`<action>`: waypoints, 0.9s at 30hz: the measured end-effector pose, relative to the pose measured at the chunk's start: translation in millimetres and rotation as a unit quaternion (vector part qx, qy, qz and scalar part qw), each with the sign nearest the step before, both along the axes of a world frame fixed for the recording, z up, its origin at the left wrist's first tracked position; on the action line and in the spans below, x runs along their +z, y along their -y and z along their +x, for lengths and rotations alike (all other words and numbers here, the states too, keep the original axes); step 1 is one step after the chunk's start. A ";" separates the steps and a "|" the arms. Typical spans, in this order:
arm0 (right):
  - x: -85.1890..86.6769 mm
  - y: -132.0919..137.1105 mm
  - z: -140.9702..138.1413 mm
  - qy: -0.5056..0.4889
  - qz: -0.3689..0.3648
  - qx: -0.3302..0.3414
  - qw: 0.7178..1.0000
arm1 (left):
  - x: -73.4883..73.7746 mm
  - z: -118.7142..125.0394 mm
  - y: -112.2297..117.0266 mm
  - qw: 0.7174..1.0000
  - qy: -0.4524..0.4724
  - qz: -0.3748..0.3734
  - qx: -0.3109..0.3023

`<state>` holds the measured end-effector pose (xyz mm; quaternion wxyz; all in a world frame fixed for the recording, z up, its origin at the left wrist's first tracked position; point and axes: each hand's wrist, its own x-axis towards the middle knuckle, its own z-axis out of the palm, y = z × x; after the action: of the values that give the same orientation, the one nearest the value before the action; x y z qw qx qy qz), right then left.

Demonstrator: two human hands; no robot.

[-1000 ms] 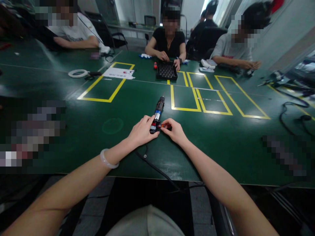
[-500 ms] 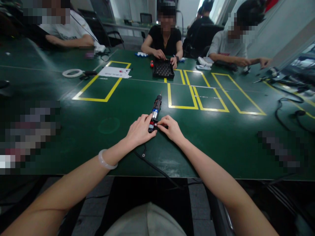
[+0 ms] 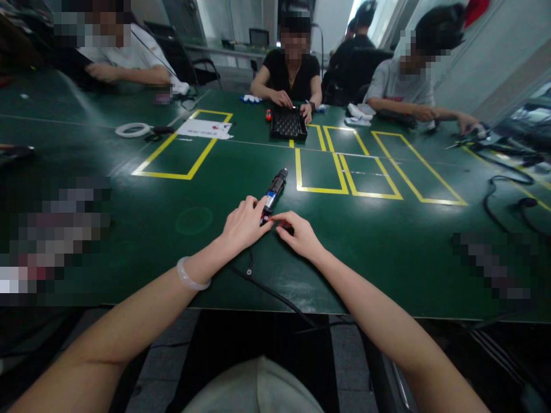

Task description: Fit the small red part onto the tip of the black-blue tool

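Note:
A black electric screwdriver [image 3: 275,186] lies at a slant on the green table, its casing apparently open. A silver and blue motor shows in its middle, with small red parts at the near end. My left hand [image 3: 245,223] is closed around that near end and hides much of it. My right hand [image 3: 301,234] is just to the right, with its index fingertip at the red parts and its thumb apart from the finger. Nothing is visible between them. A black cable [image 3: 269,289] with a small metal ring runs from below my left hand over the table's front edge.
Yellow tape outlines [image 3: 322,189] mark the table. Across from me, a person handles a black tray [image 3: 287,126]; other people sit left and right. A white cable coil [image 3: 132,130] and paper sheet [image 3: 206,129] lie far left. Dark cables [image 3: 491,192] trail at right.
My right thumb and index finger have come apart from their pinch at the screwdriver's near end. The screwdriver has tilted slightly more to the right, with my left hand still on it.

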<state>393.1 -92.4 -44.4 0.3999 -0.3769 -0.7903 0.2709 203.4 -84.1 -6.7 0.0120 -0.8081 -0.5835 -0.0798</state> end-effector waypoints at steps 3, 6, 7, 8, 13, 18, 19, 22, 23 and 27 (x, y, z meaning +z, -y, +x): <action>-2.5 -2.8 5.1 -0.005 -0.009 -0.006 1.000 | 1.0 -8.4 -1.6 1.000 -0.020 0.004 0.005; -4.2 -5.6 9.9 -0.013 -0.023 -0.018 0.999 | 2.5 -22.0 -7.1 0.999 -0.031 -0.001 0.015; -4.3 -6.2 10.9 -0.016 -0.026 -0.021 0.999 | 3.1 -27.9 -9.9 0.999 -0.031 -0.004 0.022; -4.2 -6.5 11.7 -0.019 -0.028 -0.023 0.999 | 3.6 -34.5 -13.1 0.999 -0.031 -0.008 0.032; -2.6 -5.8 13.2 -0.016 -0.030 -0.025 0.999 | 4.4 -79.0 -34.4 0.994 -0.028 -0.025 0.102; -2.2 -5.7 14.1 -0.011 -0.032 -0.029 0.999 | 1.5 -132.5 -57.7 0.984 -0.010 -0.034 0.177; -2.2 -5.7 14.2 -0.011 -0.032 -0.029 0.999 | 1.4 -142.3 -61.4 0.981 -0.006 -0.036 0.191; -1.8 -5.8 14.2 -0.011 -0.032 -0.030 0.999 | 2.6 -167.7 -69.9 0.974 0.001 -0.044 0.220; -1.7 -5.8 14.3 -0.010 -0.032 -0.030 0.999 | 3.3 -174.9 -72.0 0.973 0.001 -0.045 0.226; -1.6 -6.0 14.5 -0.002 -0.033 -0.031 0.999 | 4.6 -198.7 -79.6 0.967 -0.005 -0.040 0.251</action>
<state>407.6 -86.3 -46.0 0.3972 -0.4137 -0.7681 0.2849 4.8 -4.5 -2.1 0.0026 -0.6356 -0.7706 -0.0469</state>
